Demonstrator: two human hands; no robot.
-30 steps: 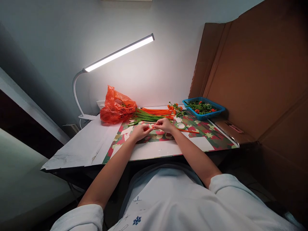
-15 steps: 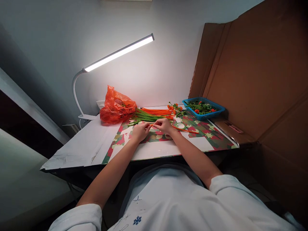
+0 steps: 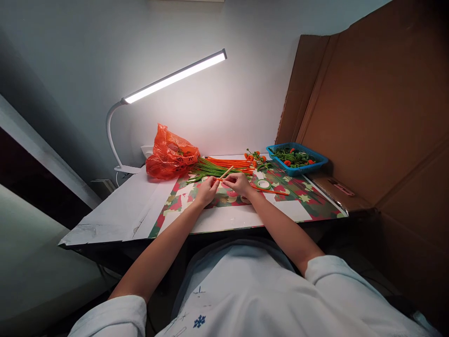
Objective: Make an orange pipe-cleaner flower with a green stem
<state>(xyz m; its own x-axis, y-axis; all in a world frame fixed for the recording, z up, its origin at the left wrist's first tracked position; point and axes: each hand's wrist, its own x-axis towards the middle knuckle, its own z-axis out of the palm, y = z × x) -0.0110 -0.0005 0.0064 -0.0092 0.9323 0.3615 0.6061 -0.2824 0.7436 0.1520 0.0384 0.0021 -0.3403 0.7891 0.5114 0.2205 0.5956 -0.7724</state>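
Note:
Over the near middle of the table, my left hand (image 3: 207, 190) and my right hand (image 3: 239, 184) pinch close together, fingertips almost meeting. Between them a thin pale stick (image 3: 227, 172) slants up to the right, its lower end at my left fingertips. A bit of orange pipe cleaner (image 3: 220, 179) shows around that lower end and runs between the fingers; how it is wound there is too small to tell. Just beyond lie green pipe cleaners (image 3: 210, 169) and orange pipe cleaners (image 3: 231, 163). A roll of pale green tape (image 3: 264, 184) rests right of my right hand.
An orange plastic bag (image 3: 171, 157) stands at the back left, under a lit lamp (image 3: 175, 77). At the back right are orange flowers (image 3: 253, 158) and a blue basket (image 3: 298, 172) of green and orange pieces. Loose orange stems (image 3: 273, 191) lie right. Cardboard (image 3: 379, 103) walls the right side.
The pale stick now points up and to the right between my hands; before, it was hardly visible there. Both hands stay in nearly the same place, still pinching.

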